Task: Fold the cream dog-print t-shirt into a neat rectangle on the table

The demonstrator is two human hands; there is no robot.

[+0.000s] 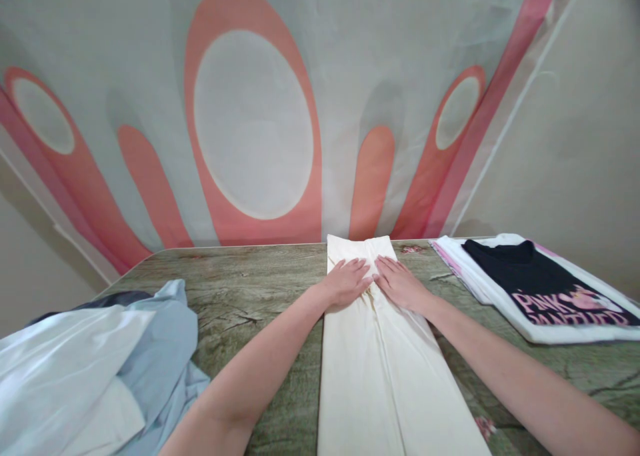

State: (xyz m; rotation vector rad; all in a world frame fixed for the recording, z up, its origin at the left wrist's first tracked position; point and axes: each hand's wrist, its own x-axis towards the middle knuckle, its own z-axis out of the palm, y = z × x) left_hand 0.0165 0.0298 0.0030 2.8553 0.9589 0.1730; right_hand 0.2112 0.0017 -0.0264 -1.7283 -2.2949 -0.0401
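A long cream garment (370, 369), which looks like a pair of trousers, lies lengthwise on the wood-patterned table (250, 289). Its narrow far end reaches the table's back edge, and a lengthwise line runs down its middle. My left hand (347, 283) rests flat on the upper left part, fingers stretched out. On the upper right part lies my right hand (399, 281), also flat with its fingers extended. Both hands press on the cloth close together, thumbs almost meeting. Small creases gather in the fabric just below them. The near end runs out of view.
Loose white cloth (65, 369) and light blue cloth (165, 343) lie heaped at the left, with dark cloth behind. A stack of folded clothes at the right has a black printed T-shirt (540, 283) on top. Behind the table hangs a grey and coral backdrop (340, 76).
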